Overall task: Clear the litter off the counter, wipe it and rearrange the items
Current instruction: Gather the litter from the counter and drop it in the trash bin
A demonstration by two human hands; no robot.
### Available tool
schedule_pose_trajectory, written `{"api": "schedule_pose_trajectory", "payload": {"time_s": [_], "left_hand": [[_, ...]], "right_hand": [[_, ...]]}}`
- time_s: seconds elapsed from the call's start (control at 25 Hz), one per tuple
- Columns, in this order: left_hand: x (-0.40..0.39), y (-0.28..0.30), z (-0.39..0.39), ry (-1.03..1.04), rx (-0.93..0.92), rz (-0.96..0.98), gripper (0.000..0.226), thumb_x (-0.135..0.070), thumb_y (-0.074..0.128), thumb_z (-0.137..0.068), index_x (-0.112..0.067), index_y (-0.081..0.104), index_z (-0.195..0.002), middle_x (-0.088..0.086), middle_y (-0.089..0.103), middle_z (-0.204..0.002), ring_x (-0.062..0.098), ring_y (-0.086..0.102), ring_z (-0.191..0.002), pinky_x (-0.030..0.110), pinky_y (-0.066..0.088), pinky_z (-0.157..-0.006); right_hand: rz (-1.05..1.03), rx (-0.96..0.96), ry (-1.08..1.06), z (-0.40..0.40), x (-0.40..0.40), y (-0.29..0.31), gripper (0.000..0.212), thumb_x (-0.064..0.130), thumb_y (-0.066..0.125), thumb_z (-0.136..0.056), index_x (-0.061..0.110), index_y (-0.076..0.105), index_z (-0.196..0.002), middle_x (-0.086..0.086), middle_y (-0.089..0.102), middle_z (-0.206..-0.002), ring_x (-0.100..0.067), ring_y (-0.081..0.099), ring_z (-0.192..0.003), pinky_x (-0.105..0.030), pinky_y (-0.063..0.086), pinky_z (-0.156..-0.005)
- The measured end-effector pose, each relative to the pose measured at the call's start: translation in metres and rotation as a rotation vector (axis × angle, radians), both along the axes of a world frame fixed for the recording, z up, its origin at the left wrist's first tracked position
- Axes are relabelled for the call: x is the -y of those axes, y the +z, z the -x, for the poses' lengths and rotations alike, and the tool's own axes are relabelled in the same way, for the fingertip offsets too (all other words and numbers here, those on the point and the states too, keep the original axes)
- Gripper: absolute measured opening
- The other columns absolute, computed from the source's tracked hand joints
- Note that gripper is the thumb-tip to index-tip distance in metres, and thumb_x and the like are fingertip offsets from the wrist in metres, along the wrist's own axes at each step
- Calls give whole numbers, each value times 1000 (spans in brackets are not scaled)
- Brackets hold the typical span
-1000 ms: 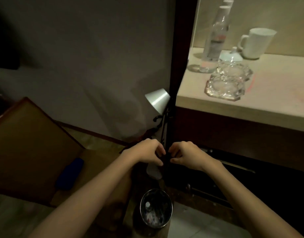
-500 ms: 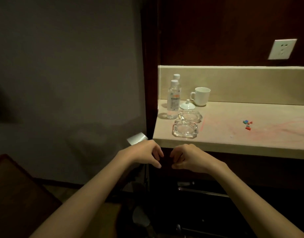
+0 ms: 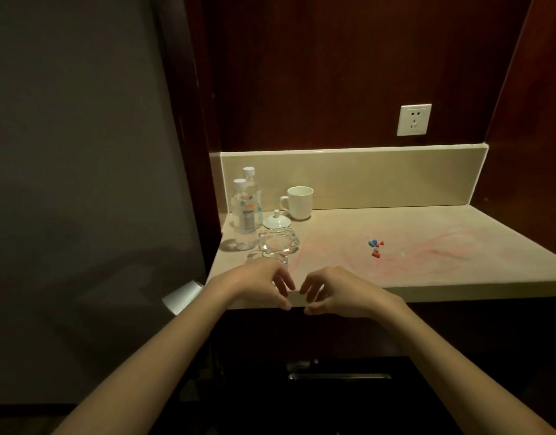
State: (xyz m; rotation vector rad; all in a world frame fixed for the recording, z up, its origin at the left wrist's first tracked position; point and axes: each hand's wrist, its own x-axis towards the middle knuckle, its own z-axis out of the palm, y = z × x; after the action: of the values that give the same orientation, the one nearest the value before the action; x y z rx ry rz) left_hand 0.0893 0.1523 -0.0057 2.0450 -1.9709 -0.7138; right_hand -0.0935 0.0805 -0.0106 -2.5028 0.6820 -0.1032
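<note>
A beige counter (image 3: pixel 427 277) carries small red and blue litter bits (image 3: pixel 375 247) near its middle, amid faint red smears. At its left stand two water bottles (image 3: pixel 244 211), a white mug (image 3: pixel 298 202), a white lid (image 3: pixel 276 221) and two glass ashtrays (image 3: pixel 278 244), the nearer one partly hidden by my left hand. My left hand (image 3: pixel 261 285) and my right hand (image 3: pixel 336 291) hover side by side at the counter's front edge, fingers loosely curled, holding nothing.
A white wall socket (image 3: pixel 413 119) sits on the dark wood back panel. A grey lamp shade (image 3: pixel 182 298) pokes out left of the counter. A dark drawer with a metal handle (image 3: pixel 339 376) lies below the counter.
The view has lifted from the floor bin to the counter. Both hands rose from below the counter to its front edge and their fingers loosened.
</note>
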Motion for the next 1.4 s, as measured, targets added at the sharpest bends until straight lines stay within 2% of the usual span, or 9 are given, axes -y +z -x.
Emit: {"api": "schedule_pose_trajectory", "payload": {"time_s": [0.08,0.36,0.52,0.64,0.8,0.92,1.04,1.16,1.4], "left_hand": [[27,2,14,4,7,-12,42,-26,78,-76,-19,66,-116,-7,71,-102,7,65,-93,24,52,-87],[112,-5,51,109,-35,-47,41,-22,79,-77,-14,65,-115,-1,71,-104,9,66,-77,13,47,-54],[135,-21,55,163,7,-100,43,-24,79,-77,-14,65,-116,-3,71,-101,10,66,-80,15,49,-64],[152,-29,52,192,36,-114,43,-28,79,-76,-16,66,-115,-2,70,-103,10,64,-82,12,44,-61],[179,-42,51,158,62,-102,30,-29,79,-76,-15,71,-101,-2,68,-93,10,62,-82,15,44,-64],[203,-49,49,88,17,-125,17,-25,77,-78,-12,72,-87,-2,69,-80,8,61,-71,18,47,-64],[231,-51,47,39,0,-120,14,-23,75,-81,-10,73,-85,-3,69,-75,8,62,-68,20,51,-67],[259,-53,46,3,13,-57,12,-24,75,-81,-13,73,-81,-7,67,-72,5,60,-65,16,46,-62],[314,-56,59,-45,41,65,15,-19,68,-86,-9,74,-95,4,72,-94,13,62,-82,24,50,-78]], "right_hand": [[-1,-16,3,13,25,3,39,24,72,-82,14,61,-119,0,68,-109,-12,65,-96,-28,53,-89],[18,-57,-3,64,122,1,35,25,72,-83,14,63,-115,0,68,-107,-13,65,-95,-29,53,-87],[0,-50,-7,79,158,-8,34,26,73,-82,15,64,-113,1,68,-104,-12,65,-93,-27,53,-86],[-26,-59,1,81,178,-17,35,30,72,-81,18,63,-113,3,67,-104,-10,63,-94,-26,53,-86],[-10,-35,-39,81,205,-23,33,33,74,-79,22,65,-109,8,68,-99,-7,63,-90,-26,53,-85],[-11,-32,-93,82,227,-26,31,32,74,-79,21,67,-107,7,68,-99,-7,64,-88,-25,54,-82],[-9,-37,-165,83,252,-28,29,31,72,-81,20,66,-108,6,67,-100,-7,63,-88,-23,53,-80],[7,-43,-249,84,273,-32,31,32,71,-83,20,65,-110,6,65,-105,-7,63,-90,-24,53,-81],[-10,-3,-319,80,296,-46,29,24,67,-86,17,64,-114,2,65,-114,-9,63,-93,-21,48,-79]]}}
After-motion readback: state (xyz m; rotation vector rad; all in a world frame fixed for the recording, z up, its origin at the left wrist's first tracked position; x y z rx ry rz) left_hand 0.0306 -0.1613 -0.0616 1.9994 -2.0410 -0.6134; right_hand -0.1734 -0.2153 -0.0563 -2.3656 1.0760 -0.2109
